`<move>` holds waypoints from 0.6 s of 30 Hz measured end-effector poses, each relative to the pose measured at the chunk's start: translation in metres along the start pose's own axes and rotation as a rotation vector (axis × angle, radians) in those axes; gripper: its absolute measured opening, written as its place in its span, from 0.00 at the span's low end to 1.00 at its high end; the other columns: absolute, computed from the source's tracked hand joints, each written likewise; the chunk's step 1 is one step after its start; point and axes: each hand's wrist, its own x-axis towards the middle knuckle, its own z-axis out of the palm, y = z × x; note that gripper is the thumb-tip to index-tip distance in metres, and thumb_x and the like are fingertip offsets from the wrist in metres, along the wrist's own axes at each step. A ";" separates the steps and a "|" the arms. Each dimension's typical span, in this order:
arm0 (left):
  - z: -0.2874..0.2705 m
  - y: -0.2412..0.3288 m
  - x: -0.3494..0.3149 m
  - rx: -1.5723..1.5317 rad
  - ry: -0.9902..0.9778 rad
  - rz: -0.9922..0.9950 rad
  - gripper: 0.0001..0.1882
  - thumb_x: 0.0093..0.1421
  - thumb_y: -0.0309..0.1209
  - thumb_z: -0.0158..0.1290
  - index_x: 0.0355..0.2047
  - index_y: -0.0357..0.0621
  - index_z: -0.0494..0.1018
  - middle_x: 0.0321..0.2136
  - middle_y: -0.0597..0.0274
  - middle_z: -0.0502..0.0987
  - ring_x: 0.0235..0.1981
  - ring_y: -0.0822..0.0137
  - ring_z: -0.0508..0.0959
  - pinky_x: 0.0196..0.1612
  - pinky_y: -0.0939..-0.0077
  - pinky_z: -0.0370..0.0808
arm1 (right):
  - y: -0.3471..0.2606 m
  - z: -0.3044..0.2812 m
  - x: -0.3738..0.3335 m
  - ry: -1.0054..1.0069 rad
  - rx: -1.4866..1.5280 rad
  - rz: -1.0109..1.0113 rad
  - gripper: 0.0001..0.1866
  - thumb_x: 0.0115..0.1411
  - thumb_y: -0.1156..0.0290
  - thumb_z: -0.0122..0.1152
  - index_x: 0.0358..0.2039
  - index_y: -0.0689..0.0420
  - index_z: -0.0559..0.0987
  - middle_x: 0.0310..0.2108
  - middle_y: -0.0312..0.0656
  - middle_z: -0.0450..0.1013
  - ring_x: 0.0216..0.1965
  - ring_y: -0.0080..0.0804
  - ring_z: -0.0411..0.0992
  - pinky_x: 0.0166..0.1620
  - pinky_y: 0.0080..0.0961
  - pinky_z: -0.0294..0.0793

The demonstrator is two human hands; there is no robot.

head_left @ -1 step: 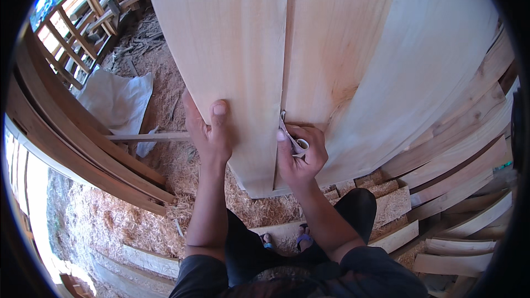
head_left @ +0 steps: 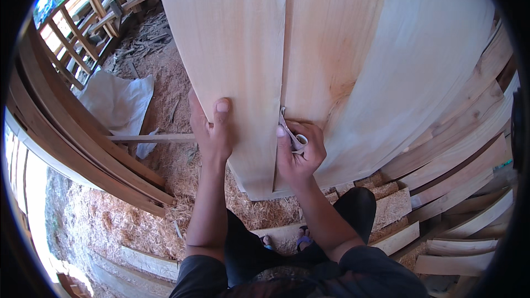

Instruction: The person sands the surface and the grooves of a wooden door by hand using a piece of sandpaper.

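Observation:
A long pale wooden board [head_left: 234,38] stretches away from me, its right edge standing over a second, wider board [head_left: 337,33]. My left hand [head_left: 214,135] clasps the left edge of the long board, thumb on top and fingers mostly hidden past the edge. In my right hand [head_left: 302,157] is a folded, curled piece of sandpaper [head_left: 300,141], pinched between thumb and fingers. The sandpaper lies against the right edge of the long board, at the seam between the two boards. A brown knot [head_left: 343,89] marks the wider board.
Stacked planks [head_left: 458,182] fan out along the right. Long curved timbers [head_left: 83,127] stand at the left, with a thin wooden strip [head_left: 152,138] running toward the board. A white sheet [head_left: 118,102] lies on the ground. Wood shavings [head_left: 132,215] cover the floor around my feet.
Both hands sit very slightly farther up in the view, the right one with the sandpaper along the board's edge. The view has shifted a little; both grips are unchanged.

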 end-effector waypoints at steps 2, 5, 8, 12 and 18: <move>-0.007 -0.023 -0.007 -0.011 -0.040 -0.050 0.45 0.67 0.64 0.53 0.64 0.32 0.67 0.55 0.44 0.74 0.56 0.53 0.76 0.60 0.56 0.71 | -0.005 0.010 0.003 0.040 -0.010 0.006 0.07 0.60 0.74 0.74 0.38 0.56 0.85 0.32 0.39 0.79 0.34 0.35 0.76 0.40 0.32 0.70; -0.001 -0.028 -0.009 -0.070 -0.031 -0.069 0.41 0.68 0.60 0.54 0.63 0.32 0.68 0.53 0.44 0.77 0.54 0.54 0.78 0.58 0.58 0.73 | -0.020 0.022 0.040 0.104 -0.017 -0.073 0.05 0.62 0.74 0.72 0.39 0.58 0.85 0.31 0.41 0.77 0.29 0.35 0.75 0.33 0.32 0.70; -0.001 -0.020 -0.010 -0.092 -0.032 -0.033 0.38 0.70 0.57 0.54 0.62 0.32 0.68 0.52 0.44 0.78 0.54 0.55 0.78 0.58 0.58 0.73 | -0.040 0.026 0.069 0.132 -0.020 -0.083 0.04 0.63 0.76 0.70 0.38 0.59 0.84 0.30 0.43 0.75 0.27 0.37 0.75 0.29 0.32 0.71; 0.000 -0.009 -0.012 -0.111 -0.021 -0.074 0.37 0.70 0.56 0.55 0.62 0.32 0.68 0.49 0.45 0.80 0.51 0.57 0.80 0.56 0.61 0.74 | -0.023 0.013 0.020 0.108 -0.047 -0.073 0.04 0.62 0.78 0.69 0.38 0.60 0.84 0.31 0.44 0.75 0.28 0.39 0.75 0.30 0.34 0.73; -0.007 -0.009 -0.011 -0.064 0.004 -0.050 0.38 0.70 0.56 0.56 0.62 0.31 0.68 0.50 0.44 0.80 0.51 0.58 0.80 0.56 0.62 0.74 | -0.044 0.027 0.069 0.127 -0.029 -0.126 0.05 0.63 0.74 0.69 0.37 0.61 0.83 0.29 0.45 0.73 0.28 0.44 0.74 0.31 0.38 0.71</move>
